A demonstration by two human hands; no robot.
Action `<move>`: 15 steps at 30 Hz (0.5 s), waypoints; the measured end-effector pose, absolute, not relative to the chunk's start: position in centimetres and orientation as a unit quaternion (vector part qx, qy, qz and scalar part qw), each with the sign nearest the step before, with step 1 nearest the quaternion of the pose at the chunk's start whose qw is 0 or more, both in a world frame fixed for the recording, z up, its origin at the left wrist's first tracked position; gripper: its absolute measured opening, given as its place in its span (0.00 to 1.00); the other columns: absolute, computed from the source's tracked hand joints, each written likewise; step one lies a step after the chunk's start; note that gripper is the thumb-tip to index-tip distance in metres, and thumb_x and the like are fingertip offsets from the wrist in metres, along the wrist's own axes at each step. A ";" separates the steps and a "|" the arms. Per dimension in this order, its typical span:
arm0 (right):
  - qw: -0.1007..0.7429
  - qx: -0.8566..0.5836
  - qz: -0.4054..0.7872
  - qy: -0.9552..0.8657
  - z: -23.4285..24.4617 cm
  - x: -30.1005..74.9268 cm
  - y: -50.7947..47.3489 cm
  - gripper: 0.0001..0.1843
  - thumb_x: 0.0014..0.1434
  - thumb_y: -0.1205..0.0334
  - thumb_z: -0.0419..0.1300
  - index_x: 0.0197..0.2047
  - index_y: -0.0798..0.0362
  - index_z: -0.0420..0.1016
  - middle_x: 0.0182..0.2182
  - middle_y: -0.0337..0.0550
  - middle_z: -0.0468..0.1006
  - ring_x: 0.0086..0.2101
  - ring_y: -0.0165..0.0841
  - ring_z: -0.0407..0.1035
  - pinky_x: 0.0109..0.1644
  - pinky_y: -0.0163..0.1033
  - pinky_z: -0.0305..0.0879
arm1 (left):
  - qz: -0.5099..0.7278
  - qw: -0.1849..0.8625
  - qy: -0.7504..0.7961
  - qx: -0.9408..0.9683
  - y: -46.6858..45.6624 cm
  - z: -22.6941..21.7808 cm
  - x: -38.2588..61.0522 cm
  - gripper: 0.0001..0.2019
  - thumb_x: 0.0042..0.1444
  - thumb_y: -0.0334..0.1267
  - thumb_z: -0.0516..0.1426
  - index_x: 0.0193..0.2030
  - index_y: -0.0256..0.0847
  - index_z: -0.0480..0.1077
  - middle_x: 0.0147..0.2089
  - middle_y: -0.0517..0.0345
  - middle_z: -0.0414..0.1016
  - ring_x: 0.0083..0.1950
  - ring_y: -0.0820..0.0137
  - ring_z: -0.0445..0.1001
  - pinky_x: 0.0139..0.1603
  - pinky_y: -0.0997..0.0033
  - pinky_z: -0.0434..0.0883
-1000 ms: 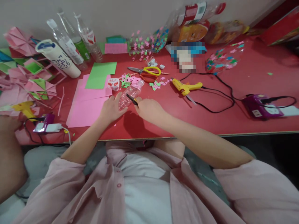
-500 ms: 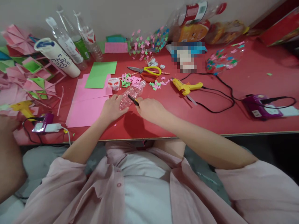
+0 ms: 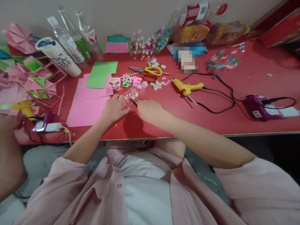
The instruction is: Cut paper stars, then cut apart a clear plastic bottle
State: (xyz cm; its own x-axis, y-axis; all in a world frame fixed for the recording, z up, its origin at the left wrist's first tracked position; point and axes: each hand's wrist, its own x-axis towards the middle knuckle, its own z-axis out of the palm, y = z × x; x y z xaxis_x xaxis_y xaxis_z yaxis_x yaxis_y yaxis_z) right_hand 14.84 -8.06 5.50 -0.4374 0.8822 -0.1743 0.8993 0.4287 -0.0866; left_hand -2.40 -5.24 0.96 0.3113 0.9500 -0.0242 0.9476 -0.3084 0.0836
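Observation:
My left hand (image 3: 114,108) is closed around the lower end of a small clear plastic bottle (image 3: 134,92) that lies tilted on the red table (image 3: 211,122), its cap end pointing away from me. My right hand (image 3: 150,110) is closed on a thin dark tool (image 3: 133,102) with a bit of yellow at the grip. The tool's tip rests against the bottle's side, right beside my left fingers. Pink paper sheets (image 3: 86,106) lie just left of my left hand.
Yellow-handled scissors (image 3: 147,71), a yellow glue gun (image 3: 187,87) with black cable, a purple power strip (image 3: 262,107), green paper (image 3: 102,74), scattered paper stars (image 3: 145,43), standing bottles (image 3: 70,47) and folded paper pieces (image 3: 21,62) fill the table. Another person's arm (image 3: 9,156) shows at the left edge.
The bottle has shifted slightly right and away. My right hand drew the dark tool in lower, so less of it shows against the bottle.

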 end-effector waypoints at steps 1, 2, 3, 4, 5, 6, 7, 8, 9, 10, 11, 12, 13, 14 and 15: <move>0.056 0.529 -0.091 0.842 5.5 14.8 -8.0 0.18 0.62 0.74 0.46 0.49 0.67 0.72 0.40 0.63 0.79 0.42 0.45 0.74 0.39 0.41 0.63 | 0.012 0.046 0.590 0.806 -5.2 1.1 -2.4 0.21 0.55 0.49 0.53 0.50 0.35 0.64 0.50 0.42 0.70 0.52 0.53 0.71 0.49 0.56 0.68; 0.058 0.529 -0.097 0.841 5.4 14.7 -8.0 0.17 0.62 0.74 0.46 0.49 0.67 0.72 0.40 0.63 0.79 0.43 0.45 0.74 0.40 0.41 0.63 | 0.009 0.051 0.592 0.804 -5.2 1.1 -2.4 0.21 0.55 0.49 0.53 0.49 0.35 0.64 0.50 0.42 0.70 0.52 0.53 0.72 0.49 0.57 0.68; 0.058 0.532 -0.102 0.839 5.2 14.7 -7.9 0.17 0.62 0.74 0.46 0.49 0.67 0.72 0.41 0.63 0.79 0.43 0.45 0.74 0.40 0.41 0.63 | 0.009 0.055 0.594 0.803 -5.1 1.1 -2.4 0.21 0.55 0.49 0.53 0.49 0.36 0.64 0.50 0.42 0.70 0.52 0.53 0.72 0.49 0.57 0.68; 0.058 0.535 -0.108 0.836 5.1 14.6 -7.8 0.18 0.62 0.74 0.46 0.49 0.67 0.72 0.41 0.63 0.79 0.43 0.45 0.74 0.39 0.41 0.63 | 0.010 0.059 0.596 0.800 -5.0 1.1 -2.5 0.21 0.55 0.50 0.53 0.49 0.36 0.64 0.50 0.43 0.70 0.51 0.54 0.72 0.49 0.58 0.69; 0.059 0.539 -0.114 0.832 4.9 14.5 -7.7 0.18 0.62 0.74 0.46 0.50 0.67 0.71 0.40 0.63 0.79 0.42 0.44 0.74 0.39 0.41 0.63 | 0.012 0.064 0.599 0.798 -4.8 1.1 -2.6 0.21 0.55 0.50 0.53 0.49 0.37 0.64 0.49 0.43 0.70 0.51 0.54 0.73 0.49 0.58 0.69; 0.059 0.545 -0.120 0.828 4.8 14.5 -7.5 0.18 0.61 0.75 0.46 0.50 0.66 0.71 0.40 0.63 0.79 0.42 0.43 0.74 0.39 0.41 0.63 | 0.016 0.071 0.601 0.796 -4.7 1.1 -2.7 0.21 0.55 0.51 0.53 0.49 0.37 0.64 0.49 0.44 0.71 0.50 0.55 0.73 0.48 0.58 0.69; 0.059 0.549 -0.127 0.824 4.7 14.5 -7.4 0.18 0.61 0.74 0.46 0.50 0.66 0.71 0.40 0.62 0.79 0.41 0.43 0.74 0.38 0.40 0.63 | 0.020 0.078 0.600 0.796 -4.6 1.0 -2.8 0.22 0.54 0.51 0.53 0.49 0.38 0.64 0.48 0.45 0.71 0.50 0.55 0.73 0.48 0.59 0.69; 0.059 0.551 -0.134 0.821 4.7 14.5 -7.3 0.18 0.61 0.74 0.46 0.51 0.65 0.71 0.40 0.62 0.80 0.41 0.43 0.74 0.38 0.40 0.63 | 0.023 0.084 0.599 0.796 -4.4 1.0 -2.9 0.22 0.54 0.52 0.53 0.50 0.39 0.64 0.48 0.45 0.71 0.49 0.55 0.73 0.48 0.59 0.69; 0.061 0.552 -0.141 0.820 4.8 14.5 -7.1 0.18 0.61 0.74 0.46 0.51 0.65 0.71 0.40 0.62 0.80 0.40 0.43 0.75 0.38 0.40 0.63 | 0.024 0.088 0.596 0.798 -4.4 1.0 -3.0 0.22 0.54 0.52 0.53 0.50 0.39 0.64 0.48 0.45 0.72 0.49 0.55 0.73 0.47 0.59 0.69; 0.063 0.549 -0.148 0.820 4.9 14.5 -7.0 0.18 0.61 0.73 0.46 0.51 0.65 0.71 0.39 0.62 0.80 0.40 0.43 0.75 0.38 0.40 0.63 | 0.023 0.088 0.594 0.800 -4.3 1.0 -3.0 0.22 0.54 0.52 0.53 0.50 0.39 0.64 0.48 0.45 0.72 0.49 0.55 0.74 0.47 0.59 0.69; 0.067 0.545 -0.155 0.821 5.1 14.5 -6.9 0.19 0.61 0.73 0.47 0.51 0.65 0.71 0.39 0.61 0.80 0.40 0.43 0.75 0.38 0.40 0.63 | 0.020 0.085 0.593 0.800 -4.3 1.0 -3.0 0.22 0.54 0.52 0.53 0.50 0.38 0.64 0.48 0.45 0.72 0.49 0.55 0.74 0.47 0.59 0.70; 0.071 0.541 -0.160 0.823 5.3 14.5 -6.8 0.19 0.60 0.73 0.47 0.50 0.65 0.72 0.39 0.61 0.80 0.40 0.43 0.75 0.37 0.40 0.63 | 0.015 0.078 0.595 0.800 -4.4 1.0 -2.9 0.23 0.54 0.52 0.53 0.50 0.38 0.64 0.48 0.44 0.72 0.49 0.54 0.74 0.46 0.59 0.70; 0.078 0.540 -0.164 0.822 5.5 14.5 -6.7 0.19 0.60 0.73 0.47 0.50 0.65 0.73 0.39 0.61 0.80 0.39 0.43 0.75 0.37 0.40 0.63 | 0.009 0.069 0.597 0.800 -4.5 1.1 -2.8 0.23 0.54 0.52 0.53 0.51 0.38 0.64 0.49 0.44 0.72 0.49 0.54 0.74 0.46 0.59 0.70; 0.086 0.540 -0.168 0.820 5.6 14.4 -6.5 0.19 0.59 0.74 0.47 0.49 0.65 0.74 0.39 0.62 0.80 0.39 0.43 0.75 0.37 0.40 0.63 | 0.003 0.058 0.598 0.800 -4.7 1.1 -2.6 0.23 0.54 0.52 0.53 0.51 0.38 0.64 0.49 0.44 0.72 0.48 0.54 0.74 0.45 0.59 0.70; 0.097 0.542 -0.174 0.817 5.7 14.4 -6.4 0.18 0.59 0.74 0.48 0.48 0.65 0.74 0.39 0.62 0.80 0.38 0.43 0.75 0.37 0.40 0.63 | -0.003 0.046 0.597 0.801 -4.9 1.1 -2.4 0.23 0.54 0.52 0.53 0.52 0.38 0.64 0.49 0.43 0.72 0.49 0.54 0.74 0.45 0.59 0.70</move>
